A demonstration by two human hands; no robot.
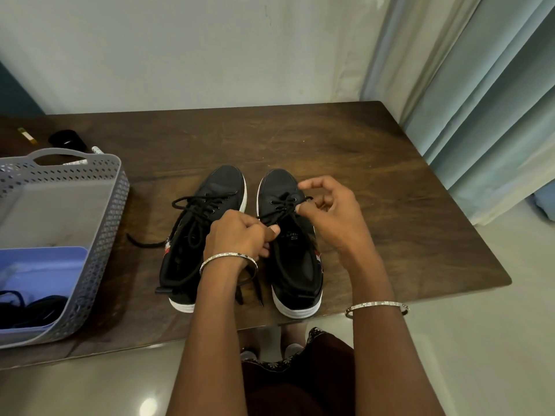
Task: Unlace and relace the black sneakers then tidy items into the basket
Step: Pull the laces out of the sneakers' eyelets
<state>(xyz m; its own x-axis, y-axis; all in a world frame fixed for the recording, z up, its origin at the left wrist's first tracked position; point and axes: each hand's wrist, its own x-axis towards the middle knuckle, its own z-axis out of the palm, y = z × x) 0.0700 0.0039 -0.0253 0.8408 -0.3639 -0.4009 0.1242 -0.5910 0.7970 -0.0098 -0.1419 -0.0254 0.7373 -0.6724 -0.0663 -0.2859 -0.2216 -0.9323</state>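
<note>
Head view: black sneakers side by side on table, middle of frame. Left hand pinches lace of shoe right of centre. Right hand pinches it near holes. Risks: hard tug slides shoe, lace slips from fingers, hole gets skipped. Basket at left of frame.

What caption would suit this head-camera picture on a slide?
Left hand and right hand pinch the lace of one black sneaker on a wooden table, grey basket beside.
</note>
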